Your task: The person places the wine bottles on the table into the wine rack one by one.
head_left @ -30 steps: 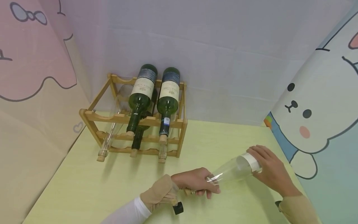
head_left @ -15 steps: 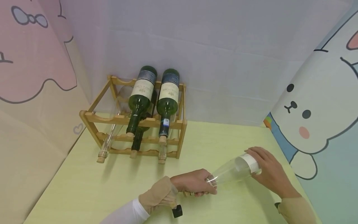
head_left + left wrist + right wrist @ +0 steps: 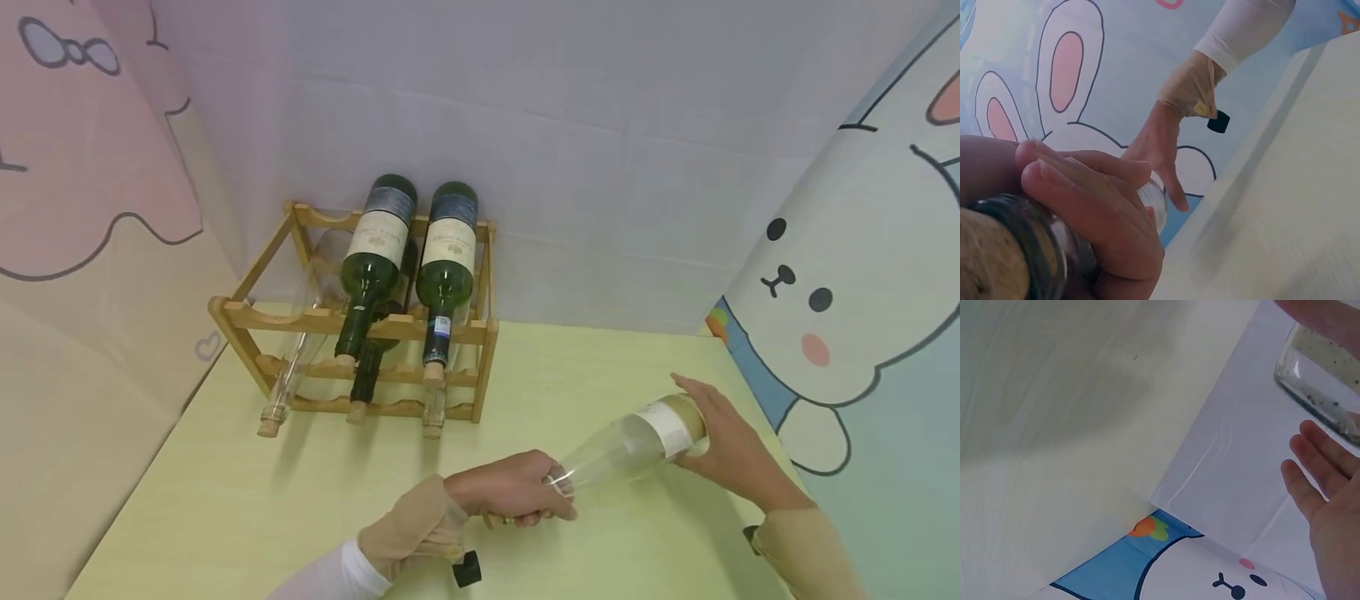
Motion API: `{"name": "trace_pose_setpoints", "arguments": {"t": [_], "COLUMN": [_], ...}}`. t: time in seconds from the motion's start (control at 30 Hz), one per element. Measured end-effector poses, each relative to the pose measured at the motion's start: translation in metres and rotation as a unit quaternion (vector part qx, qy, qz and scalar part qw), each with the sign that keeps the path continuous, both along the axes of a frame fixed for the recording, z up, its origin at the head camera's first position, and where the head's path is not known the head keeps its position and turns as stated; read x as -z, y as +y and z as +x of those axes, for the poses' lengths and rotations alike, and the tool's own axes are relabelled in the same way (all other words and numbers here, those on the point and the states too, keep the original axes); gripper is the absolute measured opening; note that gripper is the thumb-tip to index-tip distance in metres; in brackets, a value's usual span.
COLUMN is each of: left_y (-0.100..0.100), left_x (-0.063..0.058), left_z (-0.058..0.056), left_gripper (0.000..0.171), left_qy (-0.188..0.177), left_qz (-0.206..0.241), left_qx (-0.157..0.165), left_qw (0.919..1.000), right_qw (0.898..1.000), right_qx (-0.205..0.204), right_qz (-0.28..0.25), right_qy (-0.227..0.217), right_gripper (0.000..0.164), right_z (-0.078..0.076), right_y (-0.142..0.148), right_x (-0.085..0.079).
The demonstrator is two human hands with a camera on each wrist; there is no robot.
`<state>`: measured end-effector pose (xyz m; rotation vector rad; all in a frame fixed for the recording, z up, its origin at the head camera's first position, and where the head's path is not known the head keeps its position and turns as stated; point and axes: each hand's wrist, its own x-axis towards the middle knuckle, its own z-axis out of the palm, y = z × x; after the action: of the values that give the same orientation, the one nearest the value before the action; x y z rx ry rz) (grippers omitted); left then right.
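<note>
A clear glass wine bottle (image 3: 615,450) with a white label is held tilted above the table, its neck to the left and its base to the right. My left hand (image 3: 513,486) grips the neck; a cork (image 3: 988,256) shows past the fingers in the left wrist view. At the base, my right hand (image 3: 729,446) has its fingers straight and spread. In the right wrist view those fingers stand apart from the bottle's base (image 3: 1316,394), while the thumb lies at its edge; whether the thumb touches is unclear.
A wooden wine rack (image 3: 247,315) stands at the back left. Two green bottles (image 3: 446,250) lie on its top tier, with several corked bottles, clear and dark, below. Printed curtains (image 3: 862,333) border the yellowish table (image 3: 585,383) at the sides and a plain one at the back.
My right hand's fingers have straightened and come off the label, so more of the bottle's base shows. My left hand has shifted slightly left, still gripping the neck.
</note>
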<state>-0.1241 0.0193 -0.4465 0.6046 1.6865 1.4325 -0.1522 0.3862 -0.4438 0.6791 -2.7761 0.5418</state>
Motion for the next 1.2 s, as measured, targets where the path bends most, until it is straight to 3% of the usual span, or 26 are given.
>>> {"name": "trace_pose_setpoints", "arguments": {"t": [0.23,0.53,0.63,0.77,0.93,1.2], "left_y": [-0.011,-0.024,-0.029,-0.034,-0.042,-0.058], "left_x": [-0.007,-0.027,-0.032,-0.040,-0.050,-0.073], "left_z": [0.002,0.008,0.011,0.015,0.019,0.022], "left_gripper": [0.014,0.013,0.012,0.012,0.017,0.026], "left_qy": [0.000,0.008,0.014,0.021,0.021,0.050], "left_qz": [0.005,0.020,0.022,0.020,0.020,0.016], "left_qx": [-0.024,-0.047,-0.057,-0.073,-0.091,-0.127], "left_qw": [0.9997,0.9987,0.9980,0.9969,0.9954,0.9904], "right_qw": [0.999,0.985,0.967,0.926,0.888,0.845], "right_qx": [0.022,0.058,0.071,0.091,0.069,0.007], "right_qz": [-0.022,-0.138,-0.193,-0.287,-0.376,-0.459], "right_qy": [-0.024,-0.091,-0.153,-0.227,-0.257,-0.273], "right_gripper": [0.119,0.072,0.059,0.041,0.018,0.031], "right_z": [-0.012,-0.019,-0.021,-0.026,-0.035,-0.051], "right_y": [0.009,0.004,-0.005,-0.023,-0.041,-0.060], "right_x": [0.007,0.025,0.027,0.031,0.040,0.042]}}
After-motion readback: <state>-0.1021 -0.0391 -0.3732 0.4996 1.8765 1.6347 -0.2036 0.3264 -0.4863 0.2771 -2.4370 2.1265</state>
